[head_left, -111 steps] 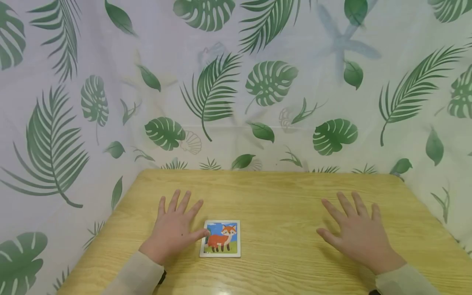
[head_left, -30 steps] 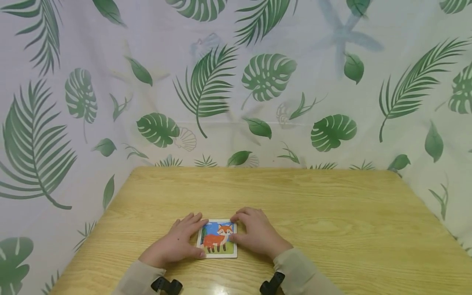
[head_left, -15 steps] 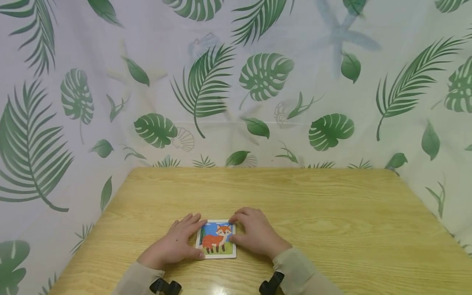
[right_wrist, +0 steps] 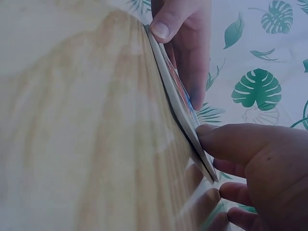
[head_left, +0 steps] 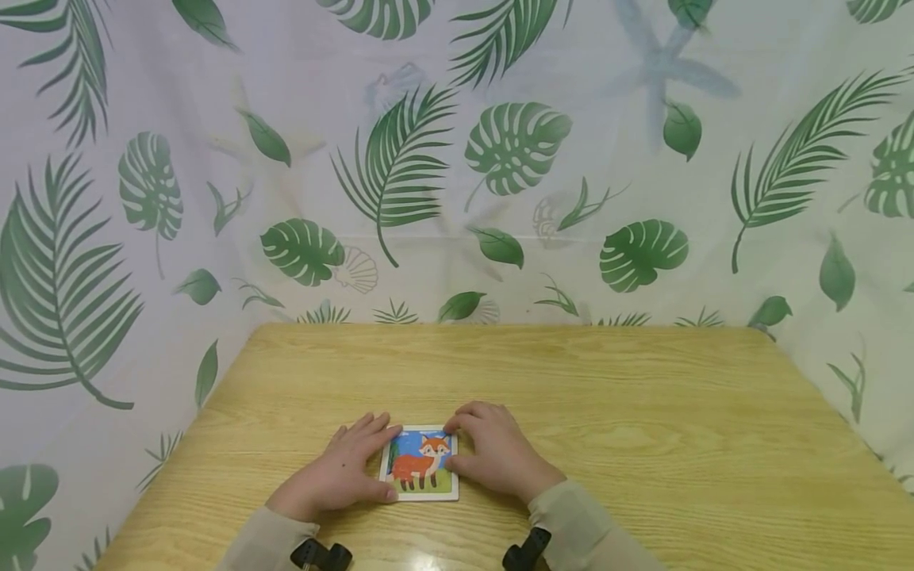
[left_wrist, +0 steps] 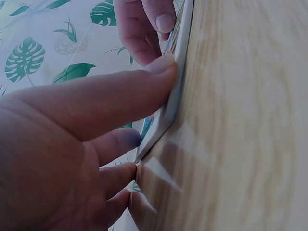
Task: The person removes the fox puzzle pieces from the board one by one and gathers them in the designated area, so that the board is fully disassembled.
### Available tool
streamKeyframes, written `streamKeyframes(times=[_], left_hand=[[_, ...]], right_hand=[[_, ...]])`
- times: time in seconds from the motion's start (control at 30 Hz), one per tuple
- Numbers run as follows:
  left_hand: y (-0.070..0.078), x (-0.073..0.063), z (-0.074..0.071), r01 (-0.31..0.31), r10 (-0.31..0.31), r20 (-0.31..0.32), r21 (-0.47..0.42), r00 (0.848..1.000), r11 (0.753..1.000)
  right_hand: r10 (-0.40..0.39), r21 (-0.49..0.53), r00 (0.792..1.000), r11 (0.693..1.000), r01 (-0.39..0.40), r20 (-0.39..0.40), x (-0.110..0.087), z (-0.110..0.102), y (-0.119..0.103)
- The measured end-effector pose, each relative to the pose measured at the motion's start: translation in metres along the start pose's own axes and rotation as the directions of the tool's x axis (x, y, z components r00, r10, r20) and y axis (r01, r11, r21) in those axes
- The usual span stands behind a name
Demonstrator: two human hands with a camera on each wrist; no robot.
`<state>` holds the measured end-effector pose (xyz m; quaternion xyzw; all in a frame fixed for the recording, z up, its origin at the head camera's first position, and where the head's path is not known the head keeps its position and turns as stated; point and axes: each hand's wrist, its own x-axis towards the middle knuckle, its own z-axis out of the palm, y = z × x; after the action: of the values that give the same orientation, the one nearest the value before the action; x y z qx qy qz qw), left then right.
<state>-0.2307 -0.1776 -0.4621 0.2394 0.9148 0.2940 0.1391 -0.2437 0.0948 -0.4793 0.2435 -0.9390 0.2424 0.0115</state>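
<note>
A square picture board (head_left: 420, 463) with a white rim shows a red fox on grass under a blue sky. It lies flat on the wooden table in the head view. My left hand (head_left: 341, 468) holds its left side, thumb at the near corner and index finger at the far corner. On the opposite side my right hand (head_left: 500, 450) holds the edge, its bent index finger at the far right corner and its thumb lower down. Seen edge-on in the left wrist view, the board's rim (left_wrist: 179, 91) meets my left thumb. My right thumb (right_wrist: 216, 136) touches the rim in the right wrist view.
The wooden table (head_left: 643, 412) has pale grain and a rounded far edge. Behind it and to the sides hangs a white cloth (head_left: 428, 190) printed with green leaves. A black wrist device (head_left: 528, 549) sits at each sleeve cuff.
Both hands lay spread flat on the table at first, the right one far from the board. They have come in to the board's two sides; over the last second nothing visibly moves.
</note>
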Motion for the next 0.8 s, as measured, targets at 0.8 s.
streamKeyframes(times=[0.8], left_hand=[[0.004,-0.003,-0.002,-0.005,0.005,0.008,0.015,1.000,1.000]], right_hand=[[0.044,-0.112,0.999,0.993,-0.042,0.016,0.010,-0.007,-0.020]])
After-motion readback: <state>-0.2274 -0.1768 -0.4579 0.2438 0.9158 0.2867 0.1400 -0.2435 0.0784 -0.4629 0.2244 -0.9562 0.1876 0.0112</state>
